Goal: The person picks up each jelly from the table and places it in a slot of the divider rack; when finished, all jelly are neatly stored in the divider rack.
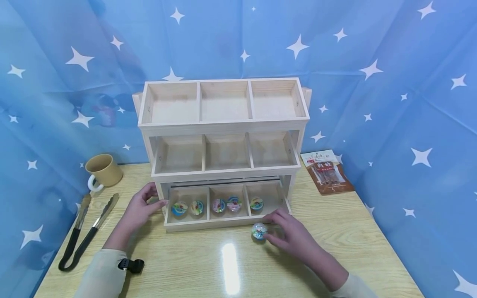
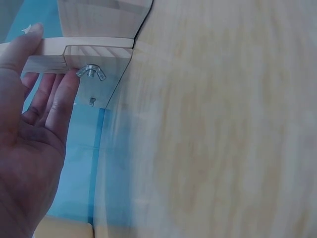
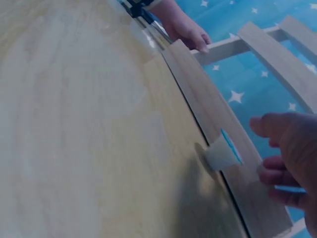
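A three-tier wooden shelf rack (image 1: 223, 127) stands on the table. My left hand (image 1: 143, 205) holds its lower left side, thumb on one face of the wooden bar (image 2: 52, 47) and fingers on the other, near a wing nut (image 2: 91, 70). A small jelly cup (image 1: 259, 231) with a printed lid stands on the table before the bottom tier. Beside that cup is my right hand (image 1: 290, 234), fingers loosely bent; the right wrist view shows a gap between the hand (image 3: 292, 158) and the cup (image 3: 222, 152). Several similar cups (image 1: 234, 204) sit in the bottom tier's three compartments.
A tan mug (image 1: 106, 169) and black-handled tongs (image 1: 83, 240) are on the left. A brown snack packet (image 1: 328, 173) lies at the back right. Blue star-patterned cloth (image 1: 223, 41) hangs behind and along both sides of the table.
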Tool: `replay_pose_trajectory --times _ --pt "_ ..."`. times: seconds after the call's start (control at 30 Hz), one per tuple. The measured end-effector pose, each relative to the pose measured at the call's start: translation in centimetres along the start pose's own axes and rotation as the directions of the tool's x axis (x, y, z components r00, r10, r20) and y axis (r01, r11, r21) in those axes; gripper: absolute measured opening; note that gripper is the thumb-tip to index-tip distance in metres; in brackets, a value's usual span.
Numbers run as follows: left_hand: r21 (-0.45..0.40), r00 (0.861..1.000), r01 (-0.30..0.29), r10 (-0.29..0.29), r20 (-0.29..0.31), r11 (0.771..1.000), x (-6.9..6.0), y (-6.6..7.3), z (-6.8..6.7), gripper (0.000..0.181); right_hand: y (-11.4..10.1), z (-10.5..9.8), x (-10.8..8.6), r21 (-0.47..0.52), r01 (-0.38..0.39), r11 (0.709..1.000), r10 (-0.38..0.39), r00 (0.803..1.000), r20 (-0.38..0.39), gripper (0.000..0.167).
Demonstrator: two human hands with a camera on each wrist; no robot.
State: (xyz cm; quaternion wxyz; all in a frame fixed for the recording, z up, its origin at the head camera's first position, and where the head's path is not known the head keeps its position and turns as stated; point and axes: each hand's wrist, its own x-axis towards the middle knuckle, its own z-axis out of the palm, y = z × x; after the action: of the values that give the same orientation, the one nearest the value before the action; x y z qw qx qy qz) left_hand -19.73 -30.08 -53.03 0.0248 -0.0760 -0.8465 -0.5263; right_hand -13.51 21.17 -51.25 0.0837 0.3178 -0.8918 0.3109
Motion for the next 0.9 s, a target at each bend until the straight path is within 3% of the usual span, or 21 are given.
replay_pose_trajectory --times 0.43,0.67,0.9 --pt "-0.007 1.000 -0.014 0.014 0.000 1.000 0.0 -0.1 0.1 0.053 -0.9 1.5 -0.5 -0.134 -0.035 0.990 0.043 0.997 0.061 0.060" --pt "0.005 1.000 -0.007 0.007 0.001 1.000 0.0 0.0 0.1 0.053 -1.0 2.1 -0.5 -0.142 -0.078 0.987 0.089 0.993 0.072 0.060" --pt "-0.002 1.000 -0.005 0.005 0.004 1.000 0.0 -0.1 0.1 0.053 -1.1 2.2 -0.4 -0.091 -0.124 0.988 0.131 0.989 0.070 0.049"
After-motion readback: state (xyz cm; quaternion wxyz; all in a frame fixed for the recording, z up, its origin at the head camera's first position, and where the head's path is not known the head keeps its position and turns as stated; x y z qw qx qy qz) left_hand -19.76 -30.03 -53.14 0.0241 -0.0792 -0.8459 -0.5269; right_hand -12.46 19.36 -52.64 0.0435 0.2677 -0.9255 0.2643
